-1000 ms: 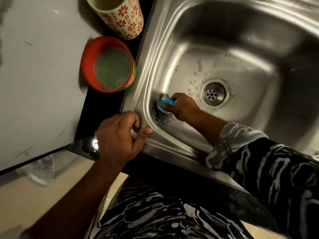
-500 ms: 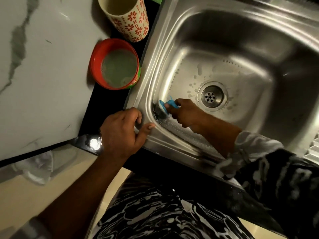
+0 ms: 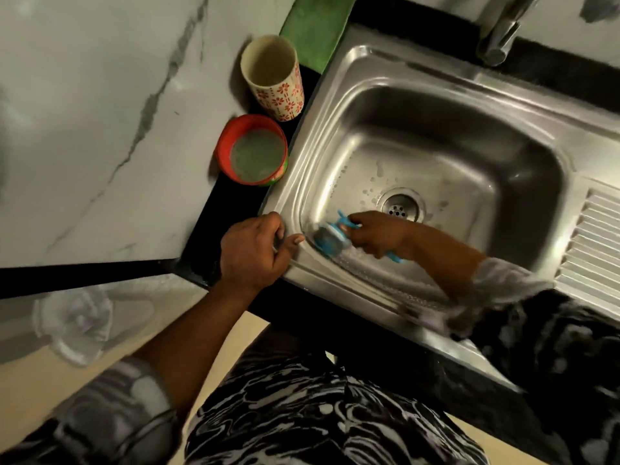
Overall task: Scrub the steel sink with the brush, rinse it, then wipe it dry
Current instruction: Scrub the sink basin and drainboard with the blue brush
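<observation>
Left hand: fingers curled over the near-left corner of the steel sink rim, thumb pressed on it. Right hand: inside the basin, gripping the blue brush, whose head touches the near-left wall. Drain: just beyond the right hand. Red bowl of cloudy liquid, flowered cup: on the black desk, left of the sink. Green cloth, tap: farthest back.

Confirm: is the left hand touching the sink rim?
Touching. The head view shows the thumb of the left hand lying on the near-left rim of the sink, with the fingers curled at its outer edge.
</observation>
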